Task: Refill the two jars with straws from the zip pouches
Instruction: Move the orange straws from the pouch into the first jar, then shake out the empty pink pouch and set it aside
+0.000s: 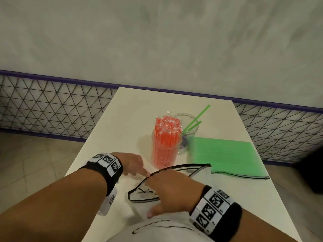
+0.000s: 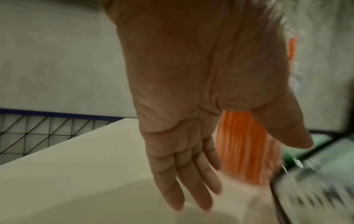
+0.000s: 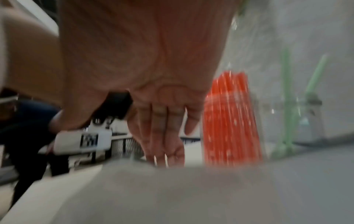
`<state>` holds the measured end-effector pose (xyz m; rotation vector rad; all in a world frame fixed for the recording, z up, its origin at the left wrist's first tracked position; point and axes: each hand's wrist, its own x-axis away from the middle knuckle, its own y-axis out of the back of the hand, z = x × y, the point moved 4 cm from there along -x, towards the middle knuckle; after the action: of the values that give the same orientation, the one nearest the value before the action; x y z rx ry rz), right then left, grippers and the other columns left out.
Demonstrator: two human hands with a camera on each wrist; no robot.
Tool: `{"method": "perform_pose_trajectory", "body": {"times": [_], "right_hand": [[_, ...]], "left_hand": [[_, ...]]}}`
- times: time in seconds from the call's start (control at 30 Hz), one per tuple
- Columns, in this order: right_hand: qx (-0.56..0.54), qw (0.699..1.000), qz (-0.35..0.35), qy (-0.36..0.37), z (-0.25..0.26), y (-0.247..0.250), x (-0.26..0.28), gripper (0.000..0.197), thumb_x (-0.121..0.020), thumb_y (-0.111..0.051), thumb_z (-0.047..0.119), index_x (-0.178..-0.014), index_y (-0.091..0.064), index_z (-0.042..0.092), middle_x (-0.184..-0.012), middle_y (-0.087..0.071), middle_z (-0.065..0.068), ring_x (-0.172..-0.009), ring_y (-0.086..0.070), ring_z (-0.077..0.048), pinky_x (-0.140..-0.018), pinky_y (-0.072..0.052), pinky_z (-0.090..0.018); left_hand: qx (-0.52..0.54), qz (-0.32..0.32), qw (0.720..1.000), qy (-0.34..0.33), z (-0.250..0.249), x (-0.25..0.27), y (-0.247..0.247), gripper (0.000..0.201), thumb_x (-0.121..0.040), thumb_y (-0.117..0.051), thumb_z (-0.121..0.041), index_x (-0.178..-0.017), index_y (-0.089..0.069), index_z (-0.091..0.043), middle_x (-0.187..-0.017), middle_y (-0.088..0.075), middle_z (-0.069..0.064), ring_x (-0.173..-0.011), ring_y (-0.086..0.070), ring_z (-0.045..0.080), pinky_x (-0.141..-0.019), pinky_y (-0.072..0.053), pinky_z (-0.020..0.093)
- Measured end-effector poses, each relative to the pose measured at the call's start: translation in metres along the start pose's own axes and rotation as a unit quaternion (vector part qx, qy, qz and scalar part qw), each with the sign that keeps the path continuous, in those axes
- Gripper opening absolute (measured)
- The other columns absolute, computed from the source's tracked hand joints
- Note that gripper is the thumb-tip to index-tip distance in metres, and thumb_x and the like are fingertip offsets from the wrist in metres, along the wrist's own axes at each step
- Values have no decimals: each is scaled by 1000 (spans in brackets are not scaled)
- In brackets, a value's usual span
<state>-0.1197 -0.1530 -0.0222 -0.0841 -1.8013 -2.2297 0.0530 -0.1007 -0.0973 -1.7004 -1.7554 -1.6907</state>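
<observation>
A clear jar packed with orange straws [image 1: 164, 145] [image 3: 229, 121] stands mid-table. Right behind it a second clear jar [image 1: 187, 137] holds just two green straws [image 1: 199, 117]. To their right lies a zip pouch full of green straws [image 1: 225, 154]. An empty clear pouch with a black zip rim [image 1: 174, 167] lies gaping in front of the jars. My left hand [image 1: 134, 163] [image 2: 182, 151] hovers by the rim's left end with straight fingers, holding nothing. My right hand [image 1: 171, 191] [image 3: 162, 128] rests on the empty pouch, fingertips down, thumb spread wide.
The white table [image 1: 132, 119] is narrow, its far edge against a black mesh fence with a purple rail [image 1: 52, 105]. A dark shape [image 1: 312, 172] sits past the table's right edge. My white shirt [image 1: 157, 229] fills the near edge.
</observation>
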Motion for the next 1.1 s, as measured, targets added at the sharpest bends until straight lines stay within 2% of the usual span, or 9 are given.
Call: {"method": "perform_pose_trajectory", "body": {"times": [0.13,0.23,0.4,0.57,0.73,0.83,0.9,1.0,1.1], "right_hand": [[26,996,90,-12,-13,-41,2,25,-92,-57,24,-104,-64,3,-97,-66,-18,-86,-60,-35,-75,-48,-41],[-83,996,-4,-32,-14,4,6,21,-95,-56,30,-93,-66,11,-87,-67,-9,-78,-60,-26,-66,-42,-32],[-283,911,-283,-100,-26,111,44,23,-93,-63,33,-72,-57,24,-62,-56,8,-56,-50,-5,-57,-40,-23],[-375,747,-536,-116,-28,158,69,21,-87,-61,37,-77,-61,19,-69,-63,-4,-66,-60,-23,-64,-50,-39],[-353,766,-530,-88,-20,157,60,10,-89,-66,39,-98,-68,36,-95,-67,11,-91,-64,-9,-77,-54,-31],[-237,795,-541,-136,-38,158,67,10,-80,-72,49,-86,-66,43,-143,-38,18,-138,-30,-6,-105,-31,-22],[-282,821,-473,-155,-54,159,70,12,-76,-77,46,-79,-66,42,-156,-21,19,-147,-12,-4,-105,-21,-16],[-386,860,-311,-118,-59,147,65,45,-73,-84,31,-108,-64,50,-145,-46,16,-134,-41,2,-102,-38,-13],[-440,845,-287,-96,-60,133,55,37,-81,-78,17,-116,-68,22,-112,-73,7,-106,-67,-6,-97,-51,-30]], "left_hand": [[-65,45,997,-22,-3,12,-29,78,-69,-42,-90,-100,-68,-24,-109,-70,0,-98,-63,20,-101,-46,43],[179,28,981,-73,-11,33,-21,86,-63,-34,-97,-99,-71,-28,-112,-70,0,-101,-64,16,-100,-46,35],[514,7,805,-295,-38,93,35,100,-50,-56,-93,-111,-67,-14,-104,-70,7,-93,-66,21,-81,-54,31],[596,-42,647,-474,-82,143,82,99,-54,-80,-69,-128,-52,-10,-123,-64,12,-109,-64,28,-91,-54,43],[551,-135,687,-453,-129,160,83,37,-82,-72,-23,-115,-62,-10,-106,-71,10,-94,-69,21,-74,-57,30],[575,-165,678,-428,-138,160,88,25,-93,-61,-12,-116,-63,-3,-108,-70,21,-96,-69,31,-84,-58,41],[595,-178,664,-417,-136,161,96,22,-97,-57,-11,-117,-63,-4,-106,-70,20,-95,-68,32,-85,-57,44],[590,-205,658,-421,-141,166,104,11,-95,-59,-10,-101,-68,-12,-92,-72,11,-83,-70,25,-74,-59,39],[582,-252,651,-417,-149,174,111,7,-92,-63,-8,-92,-67,-14,-84,-73,9,-75,-70,23,-67,-59,36]]}}
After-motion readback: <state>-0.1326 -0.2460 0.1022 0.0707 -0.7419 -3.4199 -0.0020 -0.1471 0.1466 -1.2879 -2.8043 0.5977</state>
